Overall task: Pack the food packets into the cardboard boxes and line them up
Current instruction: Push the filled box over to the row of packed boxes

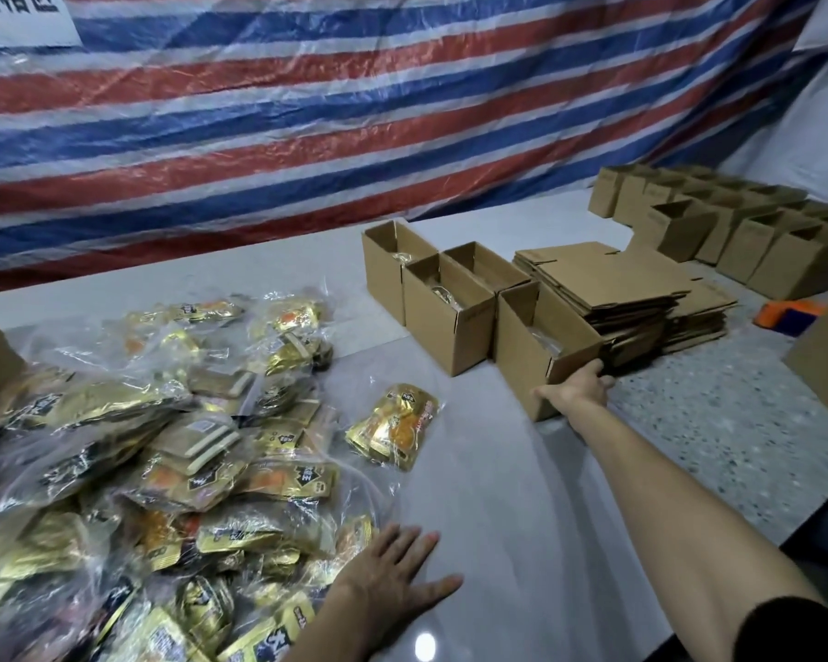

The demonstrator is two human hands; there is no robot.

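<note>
now | right hand (575, 390) fingers clamped on nearest box (522, 356) | left hand (393, 576) flat, fingers spread, beside packets (163, 446)

Overhead light, moderately bright, fairly even. We see one hard specular hotspot on the glossy grey surface (498, 494) at bottom centre, and scattered glare off the plastic-wrapped packets (163, 446). Shadows beside the cardboard boxes (450, 322) are soft and faint. The wide angle bows the striped tarp (307, 112) toward the edges. Whole frame is soft with compression smear. Far box rows (737, 231) possibly out of focus.
</note>
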